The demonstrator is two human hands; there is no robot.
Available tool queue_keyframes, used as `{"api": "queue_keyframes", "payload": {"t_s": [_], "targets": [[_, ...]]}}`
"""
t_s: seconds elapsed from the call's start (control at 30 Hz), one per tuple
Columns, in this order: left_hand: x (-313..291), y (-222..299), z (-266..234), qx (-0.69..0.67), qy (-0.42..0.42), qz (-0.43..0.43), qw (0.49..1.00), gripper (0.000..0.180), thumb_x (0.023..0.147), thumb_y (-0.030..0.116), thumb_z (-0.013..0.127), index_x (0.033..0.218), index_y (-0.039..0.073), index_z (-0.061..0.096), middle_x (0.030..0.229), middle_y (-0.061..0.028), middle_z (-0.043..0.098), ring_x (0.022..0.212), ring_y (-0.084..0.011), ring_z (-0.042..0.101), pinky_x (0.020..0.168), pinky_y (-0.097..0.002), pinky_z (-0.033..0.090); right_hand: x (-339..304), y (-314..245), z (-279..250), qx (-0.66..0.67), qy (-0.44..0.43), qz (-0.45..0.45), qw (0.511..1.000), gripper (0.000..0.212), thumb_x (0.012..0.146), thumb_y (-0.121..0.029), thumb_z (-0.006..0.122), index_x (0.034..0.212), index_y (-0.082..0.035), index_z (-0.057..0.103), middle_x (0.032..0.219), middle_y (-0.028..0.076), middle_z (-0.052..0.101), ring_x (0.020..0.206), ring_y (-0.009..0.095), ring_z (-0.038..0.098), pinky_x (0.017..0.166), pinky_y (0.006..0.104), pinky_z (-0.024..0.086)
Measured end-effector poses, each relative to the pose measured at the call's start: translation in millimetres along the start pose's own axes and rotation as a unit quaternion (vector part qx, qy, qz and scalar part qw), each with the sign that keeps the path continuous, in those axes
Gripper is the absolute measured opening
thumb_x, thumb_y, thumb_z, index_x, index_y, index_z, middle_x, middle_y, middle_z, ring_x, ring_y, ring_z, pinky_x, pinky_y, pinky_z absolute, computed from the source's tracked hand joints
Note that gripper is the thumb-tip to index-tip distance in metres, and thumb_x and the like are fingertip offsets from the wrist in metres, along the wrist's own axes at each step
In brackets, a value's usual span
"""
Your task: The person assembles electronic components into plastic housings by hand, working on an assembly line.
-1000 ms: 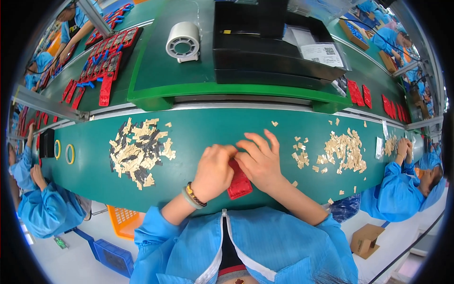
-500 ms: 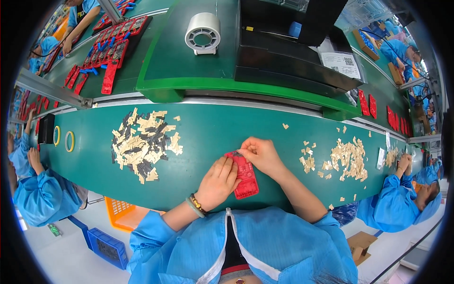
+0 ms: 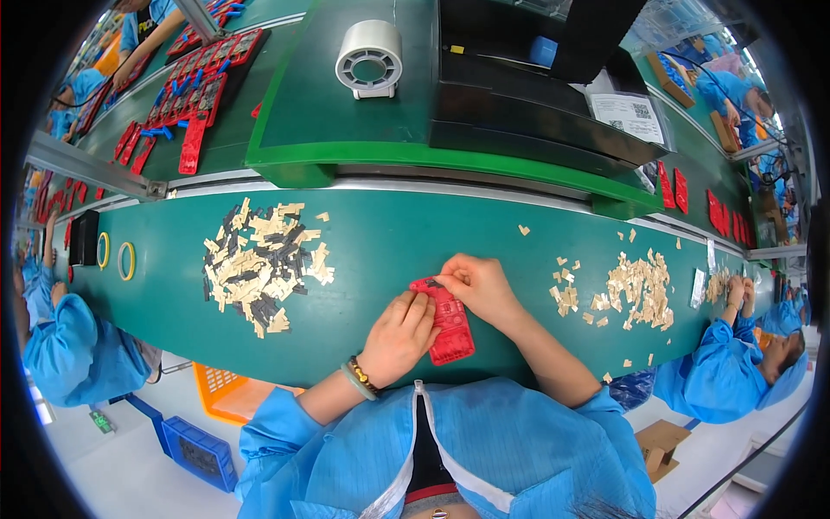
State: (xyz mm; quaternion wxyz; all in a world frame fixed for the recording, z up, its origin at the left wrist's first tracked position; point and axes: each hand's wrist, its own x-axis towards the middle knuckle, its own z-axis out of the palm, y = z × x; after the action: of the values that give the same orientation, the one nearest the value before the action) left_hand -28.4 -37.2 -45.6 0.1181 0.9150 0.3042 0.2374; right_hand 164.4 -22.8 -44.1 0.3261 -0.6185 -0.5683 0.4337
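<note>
A red plastic shell point(image 3: 451, 336), long and moulded with compartments, lies slightly tilted on the green table in front of me. My left hand point(image 3: 399, 336) grips its left side, fingers together over the edge. At its far end my right hand point(image 3: 477, 284) pinches with thumb and forefinger next to a small dark part point(image 3: 432, 283); what the fingertips hold is too small to make out. To the left lies a pile of cream and black flat strips point(image 3: 264, 264). On the right are scattered small cream L-shaped pieces point(image 3: 640, 290).
Beyond the table a raised green shelf point(image 3: 380, 154) carries a white fan point(image 3: 369, 59) and a black box point(image 3: 519, 108). Red shells point(image 3: 192, 143) sit on the belt behind. Tape rings point(image 3: 127, 259) lie at left. Co-workers sit on both sides; an orange crate point(image 3: 220, 394) stands below.
My hands and the red shell stay nearly in place. Red shells on the belt at the upper left have shifted slightly left. The co-worker at the left has moved an arm.
</note>
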Motion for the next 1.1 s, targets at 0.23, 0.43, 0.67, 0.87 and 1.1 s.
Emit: {"api": "queue_keyframes", "payload": {"t_s": [0.23,0.43,0.67,0.87,1.1], "targets": [[0.1,0.0,-0.4,-0.006,-0.001,-0.003,1.000,0.041,0.078,0.017,0.070,0.111,-0.005,0.059,0.116,-0.0176,0.055,0.110,-0.0332,0.053,0.091,-0.0400,0.049,1.8,1.1,3.3,0.021,0.003,0.005,1.000,0.011,0.084,-0.006,0.070,0.083,0.002,0.064,0.063,0.002,0.062,0.056,0.003,0.054,0.049,0.0217,0.044],[0.3,-0.5,-0.4,-0.014,-0.005,-0.010,1.000,0.041,0.079,0.017,0.070,0.112,-0.006,0.059,0.118,-0.0180,0.055,0.110,-0.0334,0.053,0.092,-0.0402,0.049,1.5,-1.7,4.1,-0.006,0.002,0.005,1.000,0.011,0.084,-0.007,0.071,0.082,0.002,0.064,0.061,0.003,0.061,0.054,0.004,0.053,0.048,0.0226,0.043],[5.6,-3.9,-3.1,-0.032,-0.025,-0.009,0.999,0.043,0.076,0.016,0.070,0.111,-0.005,0.058,0.121,-0.0185,0.054,0.111,-0.0344,0.052,0.093,-0.0412,0.047,-2.7,-0.8,7.0,-0.055,0.033,-0.041,0.997,0.015,0.081,-0.016,0.071,0.079,-0.004,0.063,0.059,0.007,0.061,0.049,0.020,0.059,0.048,0.0312,0.046],[9.2,-6.0,-7.5,-0.040,-0.037,0.001,0.998,0.041,0.074,0.014,0.069,0.109,-0.004,0.057,0.120,-0.0183,0.054,0.108,-0.0346,0.053,0.092,-0.0425,0.046,-22.5,-8.0,1.3,-0.302,0.161,-0.206,0.917,0.017,0.078,-0.018,0.071,0.091,-0.008,0.068,0.071,0.004,0.062,0.059,0.022,0.061,0.054,0.0314,0.050],[16.4,-8.0,-6.3,-0.014,-0.038,0.005,0.999,0.038,0.078,0.010,0.059,0.113,-0.004,0.058,0.113,-0.0170,0.057,0.105,-0.0304,0.055,0.092,-0.0404,0.046,-38.4,-4.3,-1.0,-0.366,0.146,-0.221,0.892,0.018,0.079,-0.020,0.070,0.095,-0.012,0.068,0.075,0.002,0.056,0.065,0.018,0.059,0.056,0.0309,0.049]]}}
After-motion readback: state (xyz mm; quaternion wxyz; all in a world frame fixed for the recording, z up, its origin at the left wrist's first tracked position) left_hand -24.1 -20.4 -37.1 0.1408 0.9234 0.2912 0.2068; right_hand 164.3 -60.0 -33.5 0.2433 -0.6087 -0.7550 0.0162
